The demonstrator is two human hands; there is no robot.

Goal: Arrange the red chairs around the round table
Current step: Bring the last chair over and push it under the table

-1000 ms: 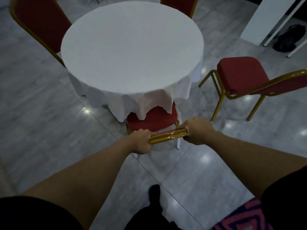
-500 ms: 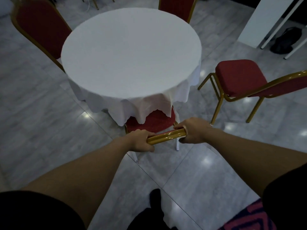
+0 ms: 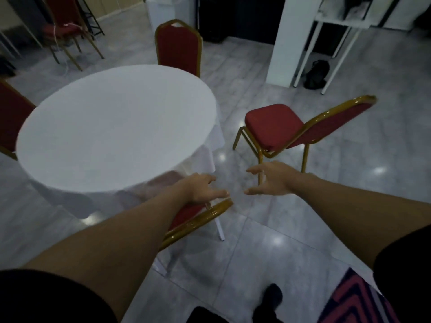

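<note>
A round table (image 3: 112, 127) under a white cloth fills the left half of the view. The near red chair (image 3: 200, 217) with a gold frame is tucked under the table's front edge, its seat partly hidden by the cloth and my arm. My left hand (image 3: 201, 188) hovers open just above its gold top rail. My right hand (image 3: 268, 179) is open in the air to the right of that rail, holding nothing. A second red chair (image 3: 275, 127) stands apart to the right of the table, seat facing it. Another red chair (image 3: 178, 46) stands at the far side, and a fourth (image 3: 10, 117) at the left edge.
A white pillar (image 3: 296, 38) and a white-legged table (image 3: 338, 24) stand at the back right, with a black bag (image 3: 316, 74) on the floor between them. A spare red chair (image 3: 65, 29) stands at the back left. A patterned rug (image 3: 356, 301) lies at the bottom right. My black shoe (image 3: 268, 301) is below.
Both hands have let go of the near chair's gold top rail and opened. The view has turned right and lifted, so the table now sits further left.
</note>
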